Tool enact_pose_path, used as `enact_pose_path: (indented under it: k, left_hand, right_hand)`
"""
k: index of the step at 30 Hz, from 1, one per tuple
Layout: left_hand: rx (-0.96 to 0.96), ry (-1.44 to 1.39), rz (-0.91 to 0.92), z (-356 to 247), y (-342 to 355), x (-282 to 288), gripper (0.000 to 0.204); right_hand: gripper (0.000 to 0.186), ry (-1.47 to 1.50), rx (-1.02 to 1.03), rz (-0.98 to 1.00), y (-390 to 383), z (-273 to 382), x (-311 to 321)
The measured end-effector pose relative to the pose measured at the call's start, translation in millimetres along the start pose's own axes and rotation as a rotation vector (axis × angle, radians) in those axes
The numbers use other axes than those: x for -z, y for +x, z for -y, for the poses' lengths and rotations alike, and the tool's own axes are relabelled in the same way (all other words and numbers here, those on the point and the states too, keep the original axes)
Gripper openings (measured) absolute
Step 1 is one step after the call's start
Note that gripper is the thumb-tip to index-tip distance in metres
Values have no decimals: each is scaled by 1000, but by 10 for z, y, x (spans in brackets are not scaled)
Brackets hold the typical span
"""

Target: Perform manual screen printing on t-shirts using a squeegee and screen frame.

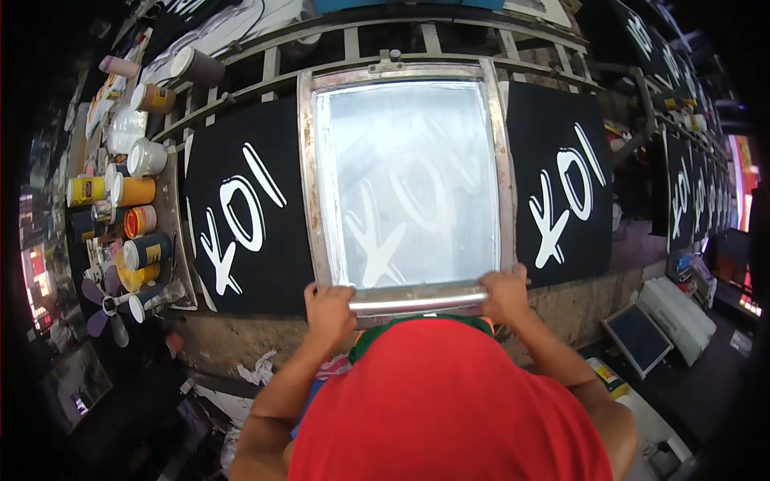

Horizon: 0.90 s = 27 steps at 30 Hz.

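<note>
A screen-printing frame [311, 200] lies before me, its pale mesh [417, 160] showing white slanted lettering. A shiny rounded metal bar [419, 303] runs along its near side. At the near left corner, my left hand [330, 313] is closed around the frame, with its fingers curled over the edge. My right hand [505, 297] grips the near right corner in the same way. The undersides of both grips are hidden. Black panels with white lettering lie on either side of the frame: a left one [273, 232] and a right one [525, 120].
Paint tubs, including an orange one [133, 191] and a white one [147, 157], crowd the left. A slatted metal rail [353, 44] crosses behind the frame. A small fan [110, 305] stands lower left. Right, a dark framed panel [638, 338] leans by a pale box [678, 321].
</note>
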<state>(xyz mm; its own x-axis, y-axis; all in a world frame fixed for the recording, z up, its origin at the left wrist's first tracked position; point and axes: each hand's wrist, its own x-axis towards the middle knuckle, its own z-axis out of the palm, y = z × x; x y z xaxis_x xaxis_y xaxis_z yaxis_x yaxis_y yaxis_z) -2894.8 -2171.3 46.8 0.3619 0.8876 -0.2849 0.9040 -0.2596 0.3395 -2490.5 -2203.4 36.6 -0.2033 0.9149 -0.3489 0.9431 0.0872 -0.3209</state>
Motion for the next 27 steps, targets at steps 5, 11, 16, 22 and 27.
enact_pose_path:
  k: [5, 11, 16, 22, 27]
  left_hand:
    - [-31, 231, -266, 267, 1871, 809, 33]
    - [96, 311, -330, 528, 3559, 1366, 42]
    - [117, 308, -273, 550, 3054, 1028, 38]
    - [57, 221, -188, 117, 1223, 377, 33]
    - [89, 129, -104, -140, -200, -188, 33]
  right_hand:
    - [36, -160, -7, -270, 1835, -325, 851]
    - [39, -215, -91, -318, 3515, -411, 1634]
    - [42, -166, -67, -195, 3074, -333, 1366]
    - [36, -109, -13, -218, 1236, -131, 531]
    - [31, -36, -7, -163, -78, 137, -73]
